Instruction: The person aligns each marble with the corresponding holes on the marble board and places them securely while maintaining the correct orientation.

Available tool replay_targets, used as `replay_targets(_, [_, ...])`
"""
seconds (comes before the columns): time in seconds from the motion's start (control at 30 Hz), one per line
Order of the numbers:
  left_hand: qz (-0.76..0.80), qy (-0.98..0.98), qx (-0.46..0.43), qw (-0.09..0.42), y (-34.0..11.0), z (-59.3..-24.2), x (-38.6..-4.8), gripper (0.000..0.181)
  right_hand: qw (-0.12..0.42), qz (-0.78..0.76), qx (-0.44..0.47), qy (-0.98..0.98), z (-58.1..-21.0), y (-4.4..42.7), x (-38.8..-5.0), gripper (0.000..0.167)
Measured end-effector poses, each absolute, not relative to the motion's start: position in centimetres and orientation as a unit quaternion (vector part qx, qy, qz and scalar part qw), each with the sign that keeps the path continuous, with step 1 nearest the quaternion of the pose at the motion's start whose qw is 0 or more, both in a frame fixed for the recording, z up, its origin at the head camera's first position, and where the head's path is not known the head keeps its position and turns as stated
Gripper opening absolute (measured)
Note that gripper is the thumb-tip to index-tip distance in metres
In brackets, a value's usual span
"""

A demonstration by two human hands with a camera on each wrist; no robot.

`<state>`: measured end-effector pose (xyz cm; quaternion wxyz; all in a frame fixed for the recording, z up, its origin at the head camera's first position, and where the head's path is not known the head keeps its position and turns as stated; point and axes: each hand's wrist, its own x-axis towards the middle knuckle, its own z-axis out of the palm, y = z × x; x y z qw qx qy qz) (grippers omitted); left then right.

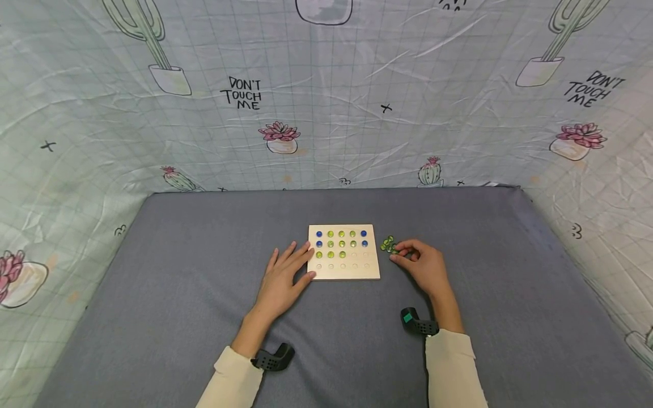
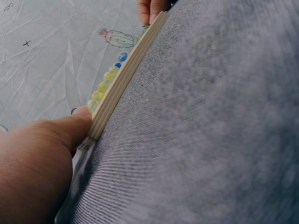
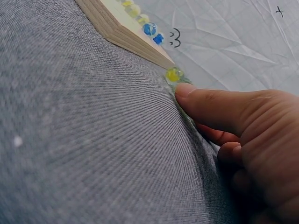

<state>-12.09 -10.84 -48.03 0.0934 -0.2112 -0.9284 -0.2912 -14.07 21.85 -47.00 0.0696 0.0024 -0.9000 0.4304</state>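
Note:
A pale wooden board [image 1: 361, 273] carries rows of marbles: blue ones [image 1: 319, 234] at both ends of the two back rows, green ones [image 1: 342, 244] between them. Three green marbles sit at the left of the third row; its other hollows and the front row are bare. My left hand [image 1: 282, 284] lies spread with fingertips on the board's left edge; its thumb [image 2: 81, 119] touches the board's corner. Right of the board, my right hand [image 1: 427, 268] pinches at a small pile of green marbles [image 1: 386, 242], thumb [image 3: 205, 102] against one, partly hidden by the fingers.
Grey cloth [image 1: 204, 255] covers the table, with soft creases near the left forearm. A patterned curtain [image 1: 336, 141] stands behind the table and at both sides. Each wrist wears a black band [image 1: 275, 358].

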Motion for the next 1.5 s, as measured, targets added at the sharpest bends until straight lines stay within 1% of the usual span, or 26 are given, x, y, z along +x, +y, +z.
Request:
replay_targets(0.23, [-0.295, -0.928, -0.210, 0.094, -10.85, -47.98, -12.15, 0.052, 0.056, 0.434, -0.001, -0.899, -46.87, 21.76, -14.20, 0.021])
replay_targets(0.53, [-0.295, -0.924, -0.217, 0.111, -10.86, -47.92, -12.26, 0.052, 0.047, 0.432, -0.005, -0.901, -46.91, 21.74, -14.44, 0.022])
replay_targets(0.8, [-0.291, -0.928, -0.211, 0.093, -10.94, -47.86, -12.42, 0.053, 0.042, 0.436, -0.010, -0.899, -46.92, 21.74, -14.42, 0.020])
replay_targets(1.17, [-0.290, -0.929, -0.209, 0.091, -11.03, -47.88, -12.43, 0.053, 0.046, 0.439, -0.008, -0.897, -46.72, 21.67, -14.33, 0.019])
replay_targets(1.5, [-0.293, -0.926, -0.218, 0.098, -11.03, -47.91, -12.49, 0.052, 0.069, 0.436, 0.004, -0.897, -46.95, 21.82, -14.28, 0.019])
